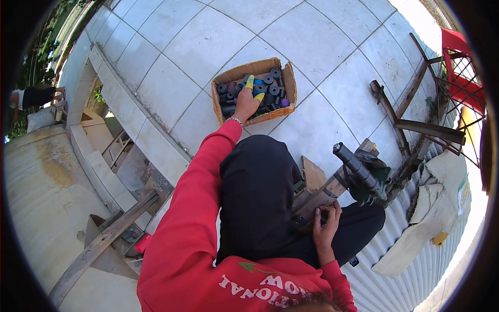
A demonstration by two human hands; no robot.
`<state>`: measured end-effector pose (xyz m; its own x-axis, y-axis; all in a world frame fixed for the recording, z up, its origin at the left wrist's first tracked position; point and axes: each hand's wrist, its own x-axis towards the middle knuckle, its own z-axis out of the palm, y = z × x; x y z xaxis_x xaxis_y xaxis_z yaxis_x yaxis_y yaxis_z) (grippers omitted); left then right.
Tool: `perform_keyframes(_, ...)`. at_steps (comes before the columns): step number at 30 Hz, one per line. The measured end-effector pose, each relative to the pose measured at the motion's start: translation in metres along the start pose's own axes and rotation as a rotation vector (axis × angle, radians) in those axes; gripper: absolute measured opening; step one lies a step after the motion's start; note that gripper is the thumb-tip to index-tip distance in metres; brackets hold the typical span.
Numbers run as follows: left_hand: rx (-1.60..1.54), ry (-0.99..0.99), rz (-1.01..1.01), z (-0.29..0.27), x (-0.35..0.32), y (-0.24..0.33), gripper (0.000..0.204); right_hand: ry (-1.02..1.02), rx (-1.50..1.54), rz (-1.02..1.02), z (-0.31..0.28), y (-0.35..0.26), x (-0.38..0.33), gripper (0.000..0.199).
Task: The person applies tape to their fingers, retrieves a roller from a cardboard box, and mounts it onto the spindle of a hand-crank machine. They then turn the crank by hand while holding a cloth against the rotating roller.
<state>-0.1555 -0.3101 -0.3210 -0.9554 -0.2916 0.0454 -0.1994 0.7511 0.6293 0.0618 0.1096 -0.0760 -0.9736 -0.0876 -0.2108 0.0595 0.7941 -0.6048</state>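
Note:
My left hand [246, 105] reaches into a cardboard box [219, 112] on the floor ahead. Yellow coverings wrap two of its fingertips, which are spread apart over the contents. Several black cylindrical pieces with center holes [268, 79] fill the box, some with blue or purple parts. A blue-sided piece [258, 89] lies between my finger and thumb; I see no firm grip on it. Beside my bent leg, my right hand [326, 231] has its fingers curled round a small black piece [324, 215], partly hidden. That hand is against a wooden plank [328, 193].
A dark metal cylindrical tool [358, 169] lies across the plank at right. Beyond it stands a rusty metal frame [416, 127] with a red panel. Corrugated sheeting [410, 278] lies at lower right. A low tiled ledge [136, 118] and a wooden beam [101, 242] are at left.

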Motion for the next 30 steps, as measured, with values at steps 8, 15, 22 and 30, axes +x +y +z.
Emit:
perform_keyframes(8,-1.584,-0.027,-0.707,-0.062,0.001,0.004,0.039,0.08,0.134,-0.072,-0.012,-0.007,-0.002,0.024)
perform_keyframes(15,-1.776,-0.175,-0.493,-0.134,-0.019,0.032,0.043,0.126,0.214,-0.429,-0.018,-0.049,0.013,0.022)
perform_keyframes(22,-1.712,-0.245,-0.295,-0.196,-0.039,0.092,0.053,0.074,0.461,-0.595,0.008,-0.167,0.115,0.038)
perform_keyframes(30,-1.543,-0.317,-0.189,-0.236,-0.061,0.151,0.057,-0.272,0.534,-0.433,0.05,-0.244,0.206,0.064)
